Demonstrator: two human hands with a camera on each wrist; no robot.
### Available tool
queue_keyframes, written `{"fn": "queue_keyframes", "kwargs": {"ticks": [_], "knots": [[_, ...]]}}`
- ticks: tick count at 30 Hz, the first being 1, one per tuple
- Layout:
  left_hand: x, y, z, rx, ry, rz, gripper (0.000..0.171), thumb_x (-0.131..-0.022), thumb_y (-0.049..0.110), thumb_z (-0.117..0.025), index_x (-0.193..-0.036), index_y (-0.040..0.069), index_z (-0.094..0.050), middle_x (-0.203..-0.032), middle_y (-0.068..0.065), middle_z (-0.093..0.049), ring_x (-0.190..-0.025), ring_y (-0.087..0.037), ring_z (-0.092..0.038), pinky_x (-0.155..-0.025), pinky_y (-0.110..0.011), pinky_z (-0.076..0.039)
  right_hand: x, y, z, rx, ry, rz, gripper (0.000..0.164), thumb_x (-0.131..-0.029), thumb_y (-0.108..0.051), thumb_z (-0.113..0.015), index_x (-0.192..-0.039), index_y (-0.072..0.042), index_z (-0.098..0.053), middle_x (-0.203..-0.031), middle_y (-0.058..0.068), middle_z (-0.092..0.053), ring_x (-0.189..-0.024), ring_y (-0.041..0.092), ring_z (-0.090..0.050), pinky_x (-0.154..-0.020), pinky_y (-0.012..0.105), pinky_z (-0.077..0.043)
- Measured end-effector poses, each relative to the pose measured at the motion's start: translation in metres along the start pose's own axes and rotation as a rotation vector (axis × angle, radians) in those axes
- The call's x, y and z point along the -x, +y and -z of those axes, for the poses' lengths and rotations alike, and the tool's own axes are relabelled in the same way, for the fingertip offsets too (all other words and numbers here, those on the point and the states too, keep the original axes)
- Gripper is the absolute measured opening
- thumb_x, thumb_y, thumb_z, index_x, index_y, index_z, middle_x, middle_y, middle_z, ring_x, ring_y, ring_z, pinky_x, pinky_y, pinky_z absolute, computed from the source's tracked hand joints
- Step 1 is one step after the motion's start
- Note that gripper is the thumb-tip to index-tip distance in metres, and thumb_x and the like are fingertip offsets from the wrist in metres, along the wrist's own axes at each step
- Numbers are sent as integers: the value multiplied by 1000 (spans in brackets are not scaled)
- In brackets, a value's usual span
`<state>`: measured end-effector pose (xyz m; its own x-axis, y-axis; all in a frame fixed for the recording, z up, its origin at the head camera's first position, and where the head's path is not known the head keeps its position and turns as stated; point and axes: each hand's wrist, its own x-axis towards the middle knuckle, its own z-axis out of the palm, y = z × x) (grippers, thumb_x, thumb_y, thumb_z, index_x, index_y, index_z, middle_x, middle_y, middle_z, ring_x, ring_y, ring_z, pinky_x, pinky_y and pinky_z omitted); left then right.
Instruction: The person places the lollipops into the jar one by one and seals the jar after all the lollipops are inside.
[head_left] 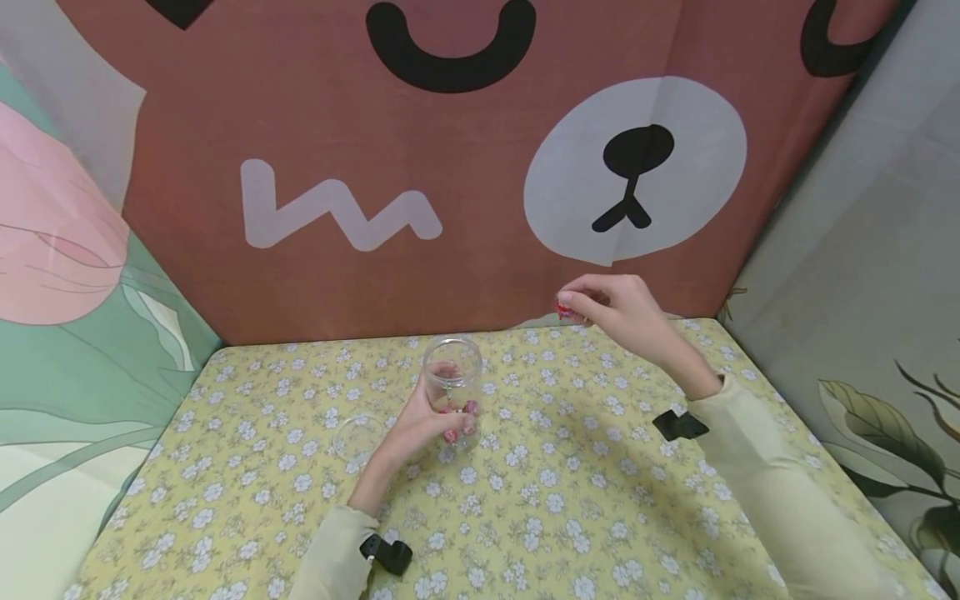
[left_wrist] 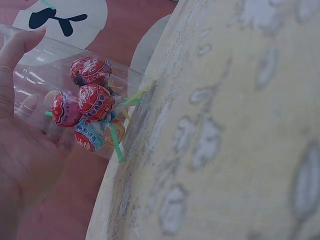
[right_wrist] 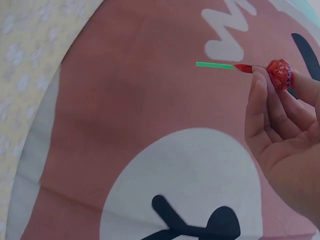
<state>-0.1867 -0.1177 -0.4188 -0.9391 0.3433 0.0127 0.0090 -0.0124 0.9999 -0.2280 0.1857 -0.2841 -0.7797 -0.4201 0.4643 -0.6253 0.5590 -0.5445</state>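
Observation:
My left hand (head_left: 423, 421) grips a clear plastic jar (head_left: 453, 360) from its left side; the jar stands upright with its mouth uncovered. Several wrapped lollipops (left_wrist: 95, 101) lie in its bottom, red, pink and blue wrappers with green and yellow sticks. Up and to the right of the jar, my right hand (head_left: 618, 312) is raised above the table and pinches one red-wrapped lollipop (right_wrist: 280, 74) by its head. Its green stick (right_wrist: 215, 65) points away from the fingers in the right wrist view. A round clear lid (head_left: 360, 437) lies left of the jar, partly behind the left forearm.
A yellow flowered cloth (head_left: 525, 517) covers the table. Behind it hangs a brown-red backdrop (head_left: 480, 283) with a cartoon bear face. Printed fabric walls (head_left: 885, 275) close in both sides. Each wrist wears a small black camera (head_left: 386, 552).

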Motion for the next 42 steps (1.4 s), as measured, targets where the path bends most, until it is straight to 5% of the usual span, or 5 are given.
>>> {"fn": "queue_keyframes", "kwargs": {"ticks": [6, 20, 28, 42], "knots": [[-1, 0, 0, 7, 1, 5, 82, -74, 3, -78, -138, 12, -28, -138, -14, -35, -105, -40, -55, -70, -32, -51, -12, -15, -5, -77, 46, 2, 15, -95, -25, -62, -98, -14, -71, -80, 0, -67, -65, 13, -58, -60, 25, -49], [-4, -6, 0, -18, 0, -4, 85, -73, 3, -79, -140, 11, -28, -140, -13, -34, -114, -43, -47, -76, -33, -49, -31, -39, -24, -298, 45, 20, 17, -95, -23, -62, -98, -9, -69, -82, 6, -68, -67, 20, -62, -62, 33, -56], [-13, -27, 4, -4, 18, -51, 83, -73, 5, -81, -138, 16, -30, -139, -11, -36, -115, -41, -50, -81, -36, -50, -37, -48, -36, -355, 28, -14, 18, -93, -25, -64, -99, -9, -70, -80, 8, -67, -68, 28, -62, -62, 35, -56], [-14, -29, 4, -7, 6, -75, 84, -74, 5, -81, -139, 14, -29, -136, -13, -38, -104, -37, -54, -70, -32, -51, -36, -87, -56, -366, -62, 2, 12, -95, -7, -59, -96, 2, -68, -79, 15, -66, -67, 21, -61, -64, 41, -54]]}}
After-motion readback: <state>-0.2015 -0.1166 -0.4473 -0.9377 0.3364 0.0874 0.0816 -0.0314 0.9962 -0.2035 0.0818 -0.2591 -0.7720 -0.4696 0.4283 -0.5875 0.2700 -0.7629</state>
